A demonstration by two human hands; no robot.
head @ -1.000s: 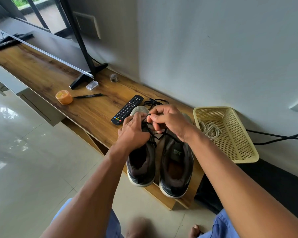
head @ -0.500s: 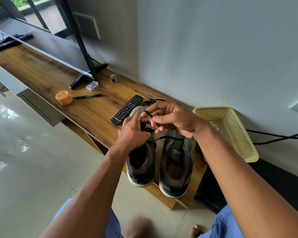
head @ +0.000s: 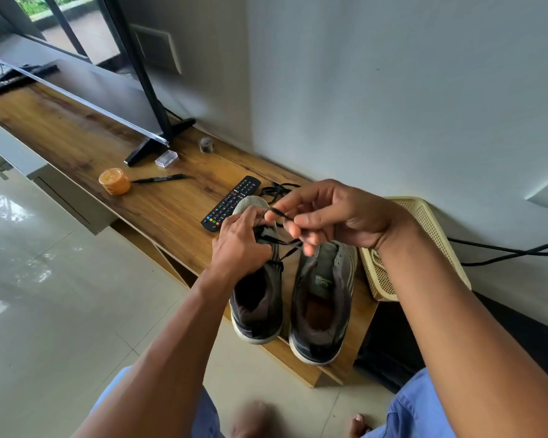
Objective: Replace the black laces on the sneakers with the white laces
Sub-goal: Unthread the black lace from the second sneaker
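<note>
Now: unlacing left sneaker, centre frame, on worktop
Right hand pinches black lace; left hand grips upper; draw lace straight out of each eyelet; steady shoe.

No legible text anywhere.

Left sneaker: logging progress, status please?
Left hand steadies left sneaker. Right hand pinches black lace, partly unthreaded. Nothing in the way.
</note>
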